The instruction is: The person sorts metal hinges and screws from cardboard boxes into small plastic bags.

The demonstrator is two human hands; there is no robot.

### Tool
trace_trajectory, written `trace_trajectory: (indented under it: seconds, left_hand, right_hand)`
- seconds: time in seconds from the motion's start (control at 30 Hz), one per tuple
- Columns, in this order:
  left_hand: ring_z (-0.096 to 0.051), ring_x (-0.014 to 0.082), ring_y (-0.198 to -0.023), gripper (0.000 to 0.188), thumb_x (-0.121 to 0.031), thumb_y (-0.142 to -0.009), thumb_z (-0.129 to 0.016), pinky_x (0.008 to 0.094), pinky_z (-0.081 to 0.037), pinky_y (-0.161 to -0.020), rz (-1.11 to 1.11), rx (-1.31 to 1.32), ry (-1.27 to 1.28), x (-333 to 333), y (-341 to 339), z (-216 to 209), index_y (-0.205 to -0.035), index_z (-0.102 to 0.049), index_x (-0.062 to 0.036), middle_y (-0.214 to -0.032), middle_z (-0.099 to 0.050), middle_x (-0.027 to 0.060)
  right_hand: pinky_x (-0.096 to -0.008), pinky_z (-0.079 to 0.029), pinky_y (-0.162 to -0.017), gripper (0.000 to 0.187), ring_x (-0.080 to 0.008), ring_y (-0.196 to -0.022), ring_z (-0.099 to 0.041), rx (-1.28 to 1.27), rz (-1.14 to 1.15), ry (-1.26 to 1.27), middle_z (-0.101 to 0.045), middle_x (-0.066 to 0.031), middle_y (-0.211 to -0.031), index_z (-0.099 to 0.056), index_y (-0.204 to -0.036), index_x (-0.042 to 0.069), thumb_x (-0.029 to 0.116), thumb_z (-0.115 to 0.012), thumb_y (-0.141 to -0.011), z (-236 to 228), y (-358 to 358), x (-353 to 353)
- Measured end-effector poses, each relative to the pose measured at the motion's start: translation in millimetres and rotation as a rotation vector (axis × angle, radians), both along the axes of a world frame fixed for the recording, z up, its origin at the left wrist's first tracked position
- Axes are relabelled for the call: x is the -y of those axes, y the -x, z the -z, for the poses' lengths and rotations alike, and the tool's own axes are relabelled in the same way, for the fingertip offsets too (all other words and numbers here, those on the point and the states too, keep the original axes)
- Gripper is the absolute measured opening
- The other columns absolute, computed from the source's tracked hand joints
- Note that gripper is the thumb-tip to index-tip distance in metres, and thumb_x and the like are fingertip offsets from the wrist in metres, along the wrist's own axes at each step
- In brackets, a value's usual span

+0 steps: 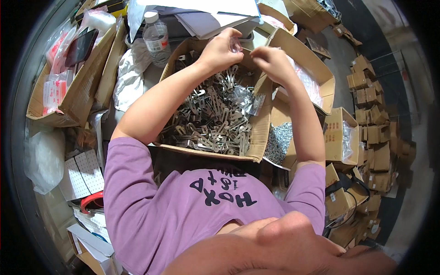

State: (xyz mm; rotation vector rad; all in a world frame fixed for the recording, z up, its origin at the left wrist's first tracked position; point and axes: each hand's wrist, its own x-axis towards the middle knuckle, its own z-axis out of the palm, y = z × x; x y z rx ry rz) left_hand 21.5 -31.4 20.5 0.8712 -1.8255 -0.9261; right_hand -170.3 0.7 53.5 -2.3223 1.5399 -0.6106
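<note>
A small clear plastic bag point(237, 45) is pinched at the top centre of the frame — crumpled, glossy, held above the far edge of an open cardboard box point(260, 126). The box — mid-frame — is filled with a loose heap of flat metal brackets point(208, 117).

Left hand point(221, 49), right hand point(271, 62) raised, fingers pinched together.

This looks like a small packing workshop or stockroom. Under the hands point(250, 55) sits an open carton point(256, 133) heaped with flat metal parts point(211, 119). To the right of them, more cartons point(341, 137) and stacks of folded small boxes point(371, 101) crowd a concrete floor point(339, 59). To the left, a box of plastic bags point(59, 87); beyond, a water bottle point(156, 39).
</note>
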Motion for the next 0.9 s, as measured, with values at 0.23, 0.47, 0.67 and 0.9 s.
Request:
trace_trajectory:
  seconds: [0.23, 0.47, 0.67, 0.9]
  left_hand:
    - [-0.055, 0.011, -0.08, 0.044, -0.008, -0.072, -0.068, 0.0239, -0.047, -0.075, 0.002, -0.106, -0.142, 11, -3, 12, -0.108, -0.048, 0.0089, -0.086, -0.057, 0.007]
    - [-0.056, 0.0105, -0.078, 0.042, -0.011, -0.07, -0.069, 0.0241, -0.048, -0.074, -0.033, -0.112, -0.11, 13, -2, 12, -0.104, -0.052, 0.007, -0.086, -0.059, 0.0069]
    - [-0.057, 0.0109, -0.077, 0.045, -0.013, -0.069, -0.07, 0.0239, -0.048, -0.072, 0.006, -0.056, -0.113, 13, -3, 11, -0.105, -0.052, 0.0061, -0.083, -0.06, 0.0059]
    - [-0.058, 0.0118, -0.077, 0.047, -0.016, -0.067, -0.072, 0.0245, -0.048, -0.072, -0.008, -0.017, -0.1, 14, -2, 13, -0.105, -0.052, 0.0047, -0.083, -0.061, 0.0061]
  right_hand:
    - [-0.04, -0.053, -0.075, 0.019, -0.0318, -0.089, -0.065, -0.816, -0.027, -0.236, -0.066, -0.0179, -0.092, -0.068, -0.089, 0.003, 0.006, -0.056, -0.075, 40, -38, 34]
    - [-0.0393, -0.052, -0.078, 0.021, -0.0295, -0.093, -0.064, -0.909, -0.076, -0.292, -0.066, -0.0151, -0.098, -0.067, -0.094, 0.003, 0.006, -0.055, -0.077, 59, -41, 40]
    - [-0.0391, -0.051, -0.078, 0.029, -0.0304, -0.088, -0.064, -0.801, -0.158, -0.337, -0.066, -0.0162, -0.092, -0.067, -0.089, 0.002, 0.023, -0.068, -0.069, 54, -31, 42]
    - [-0.0315, -0.051, -0.054, 0.033, -0.0191, -0.048, -0.058, -0.174, -0.029, -0.762, -0.058, -0.0087, -0.054, -0.063, -0.063, -0.001, 0.029, -0.07, -0.076, 56, -23, 53]
